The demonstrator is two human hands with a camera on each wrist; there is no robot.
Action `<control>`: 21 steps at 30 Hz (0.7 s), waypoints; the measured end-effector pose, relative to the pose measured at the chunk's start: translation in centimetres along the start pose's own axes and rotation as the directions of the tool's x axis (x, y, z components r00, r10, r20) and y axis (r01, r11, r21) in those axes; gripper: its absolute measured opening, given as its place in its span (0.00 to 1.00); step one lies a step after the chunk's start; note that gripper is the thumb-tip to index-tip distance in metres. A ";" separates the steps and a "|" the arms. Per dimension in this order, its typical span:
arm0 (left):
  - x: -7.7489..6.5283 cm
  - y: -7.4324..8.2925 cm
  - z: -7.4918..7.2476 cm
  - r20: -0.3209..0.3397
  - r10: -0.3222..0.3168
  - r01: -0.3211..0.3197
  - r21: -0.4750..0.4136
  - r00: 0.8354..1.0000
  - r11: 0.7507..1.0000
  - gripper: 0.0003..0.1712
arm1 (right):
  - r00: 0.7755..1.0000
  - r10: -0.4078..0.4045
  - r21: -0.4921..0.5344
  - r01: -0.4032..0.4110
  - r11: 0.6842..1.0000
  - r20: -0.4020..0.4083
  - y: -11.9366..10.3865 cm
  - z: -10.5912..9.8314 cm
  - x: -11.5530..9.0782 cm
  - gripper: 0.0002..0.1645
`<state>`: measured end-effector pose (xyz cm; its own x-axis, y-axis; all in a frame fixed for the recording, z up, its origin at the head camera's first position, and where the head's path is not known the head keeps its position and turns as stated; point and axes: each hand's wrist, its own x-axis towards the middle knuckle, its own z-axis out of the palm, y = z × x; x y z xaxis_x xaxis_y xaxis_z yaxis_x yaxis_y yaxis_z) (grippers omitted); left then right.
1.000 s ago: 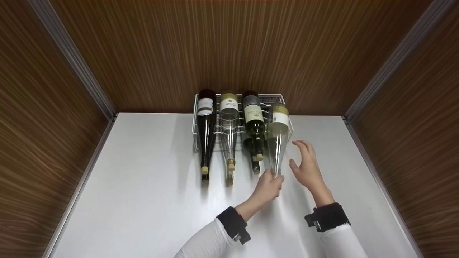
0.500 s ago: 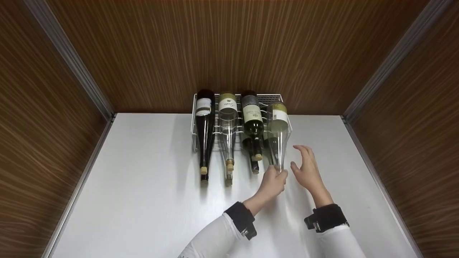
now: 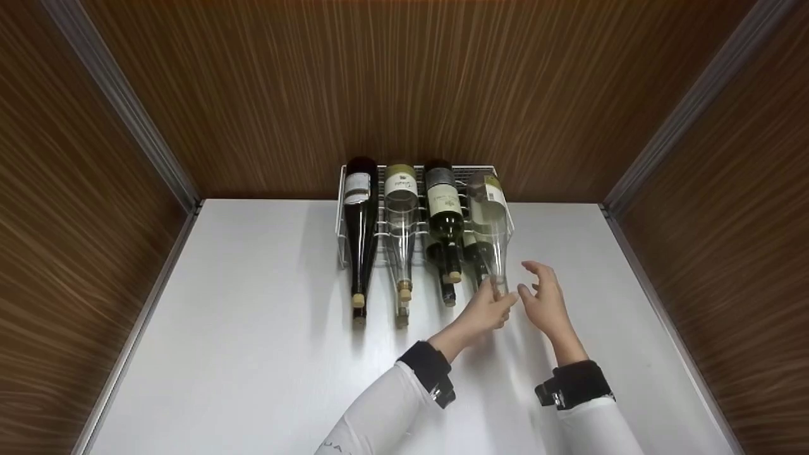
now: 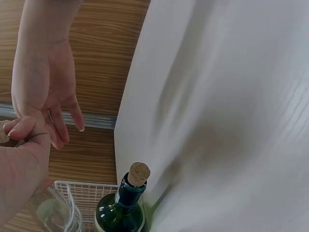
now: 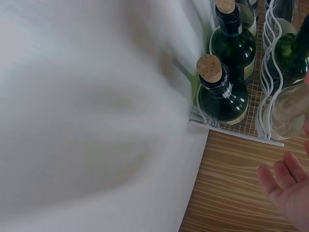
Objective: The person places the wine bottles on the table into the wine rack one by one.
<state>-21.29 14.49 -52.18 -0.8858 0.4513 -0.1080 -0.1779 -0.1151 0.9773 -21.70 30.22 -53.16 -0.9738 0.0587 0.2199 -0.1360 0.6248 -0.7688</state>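
My left hand (image 3: 483,311) grips the neck of a clear wine bottle (image 3: 488,218), its cork (image 4: 4,128) showing at the hand in the left wrist view. This bottle lies on the upper right of a white wire wine rack (image 3: 342,221), base toward the back wall, its label turned to the right. My right hand (image 3: 545,303), fingers loosely bent and holding nothing, is beside the bottle's neck. Also on the upper tier lie a dark bottle (image 3: 361,234), another clear bottle (image 3: 401,237) and a green bottle (image 3: 446,221).
Several corked bottles lie on the rack's lower tier, among them a green one (image 5: 224,99) under the gripped bottle. The rack stands on a white tabletop (image 3: 253,316) against a wood-grain back wall (image 3: 404,82). Wood-grain panels (image 3: 76,189) with metal edging rise at both sides.
My left hand has pushed the clear bottle farther back on the rack and shifted right. The bottle has rolled, turning its label rightward. My right hand has moved slightly, its fingers bending more.
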 end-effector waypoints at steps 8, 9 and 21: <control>0.8 0.1 0.0 -0.077 0.029 -0.030 -0.007 0.997 1.000 0.16 | 0.997 0.076 0.007 -0.077 0.997 0.027 0.4 -0.5 0.0 0.27; 0.9 0.1 0.1 -0.090 0.036 -0.036 0.007 0.995 0.999 0.17 | 0.996 0.082 0.008 -0.083 0.997 0.032 0.4 -0.6 0.0 0.27; 1.5 0.2 0.2 -0.091 0.048 -0.041 0.079 0.995 0.996 0.32 | 0.987 0.140 0.038 -0.143 0.989 0.076 1.1 -1.0 -0.2 0.33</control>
<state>-22.55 15.27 -52.08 -0.9288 0.3626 -0.0767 -0.1068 -0.0636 0.9922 -21.43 31.67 -53.41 -0.9942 0.0862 0.0641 -0.0022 0.5798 -0.8147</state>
